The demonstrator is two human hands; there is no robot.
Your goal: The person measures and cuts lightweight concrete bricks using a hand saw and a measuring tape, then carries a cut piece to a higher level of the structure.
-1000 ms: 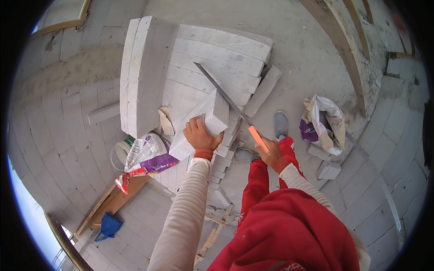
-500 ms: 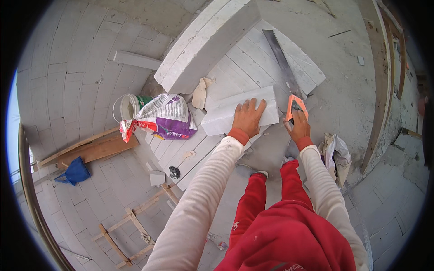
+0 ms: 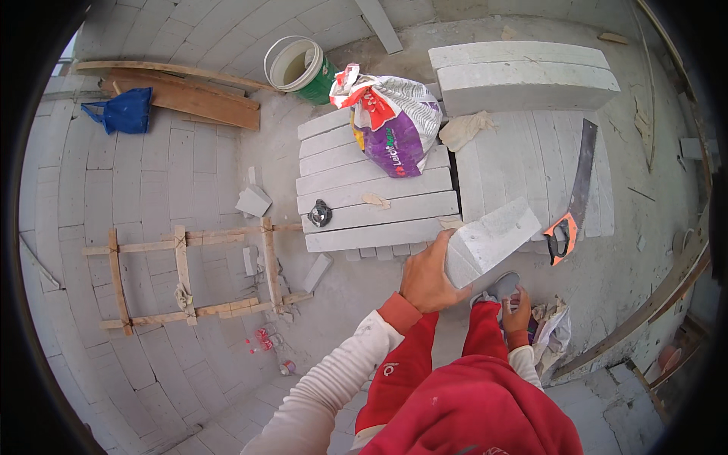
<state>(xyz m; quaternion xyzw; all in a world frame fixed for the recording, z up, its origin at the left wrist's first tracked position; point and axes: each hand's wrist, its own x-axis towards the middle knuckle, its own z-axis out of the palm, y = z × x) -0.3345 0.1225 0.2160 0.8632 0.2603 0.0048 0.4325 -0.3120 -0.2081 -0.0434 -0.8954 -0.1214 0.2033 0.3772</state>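
My left hand (image 3: 428, 274) grips the near end of a cut white aerated-concrete block (image 3: 493, 239), holding it tilted above the front edge of a stack of white blocks (image 3: 371, 212). My right hand (image 3: 518, 312) hangs low beside my red trouser leg, near my grey shoe (image 3: 497, 288); nothing shows in it. A handsaw (image 3: 572, 201) with an orange handle lies on the blocks to the right of the held piece, free of both hands.
A purple and white printed bag (image 3: 398, 125) lies on the stack, a white and green bucket (image 3: 296, 68) behind it. Two large blocks (image 3: 523, 76) rest at the back. A wooden frame (image 3: 182, 277), planks (image 3: 182, 95), a blue cloth (image 3: 121, 112) and block offcuts (image 3: 254, 201) lie on the floor left.
My right hand let go of the saw, which now lies on the blocks, and dropped to my leg. My left hand lifted the cut block toward me. The view has swung round.
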